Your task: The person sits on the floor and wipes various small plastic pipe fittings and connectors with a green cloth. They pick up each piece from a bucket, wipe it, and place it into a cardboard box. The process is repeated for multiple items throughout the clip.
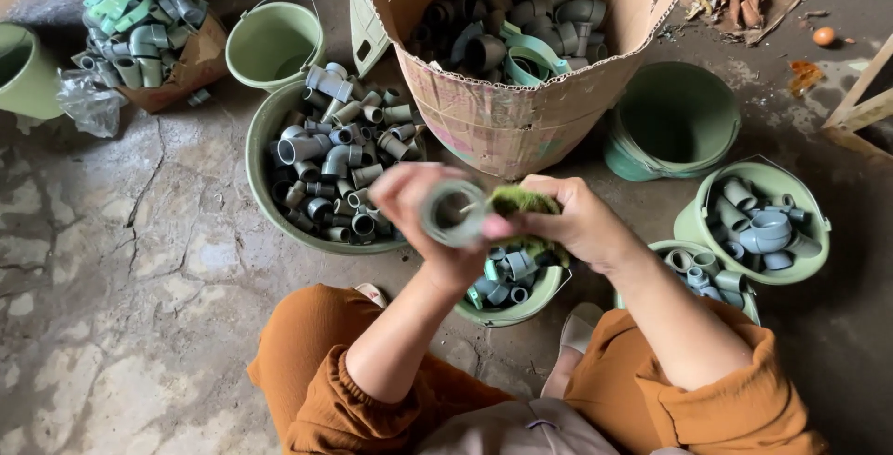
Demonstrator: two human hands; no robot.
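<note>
- Grey pipe fitting (453, 213) — held at chest height above the small bucket (521, 301), open end facing up; probably light, stiff, smooth plastic, best gripped round the outer wall.
- Left hand (419, 208) wrapped round it, fingers closed.
- Right hand (572, 218) pinching a green scouring pad (521, 200) against the rim — soft, squashable.
- Beyond: basin of grey fittings (265, 129), cardboard box (521, 111), green pails (274, 41).
</note>
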